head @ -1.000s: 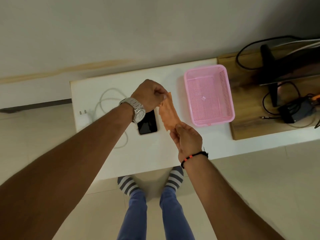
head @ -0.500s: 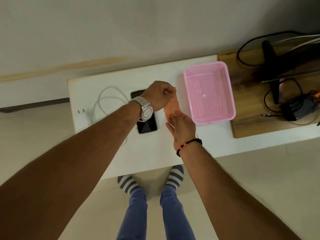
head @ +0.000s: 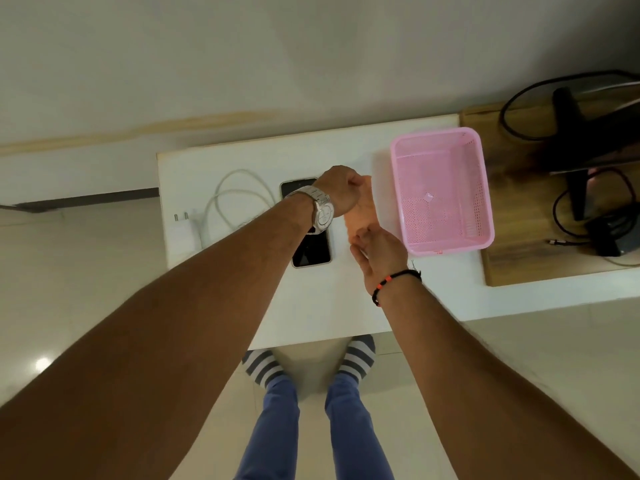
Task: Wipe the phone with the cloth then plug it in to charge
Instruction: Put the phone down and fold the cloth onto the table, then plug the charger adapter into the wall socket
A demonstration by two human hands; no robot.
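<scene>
Two hands hold a small orange cloth [head: 360, 216] between them above the white tabletop [head: 311, 299]: the left hand [head: 341, 190], closed in a fist, pinches its far end, and the right hand [head: 379, 252] grips its near end with curled fingers. Just left of the cloth, a dark-screened rectangular phone [head: 311, 251] lies flat on the table, partly hidden under the left wrist and its silver metal watch [head: 320, 211]. Farther left rest a coiled white charging cable [head: 235, 192] and a white plug adapter [head: 183, 230]. Right of the cloth stands a pink perforated plastic basket [head: 443, 192].
</scene>
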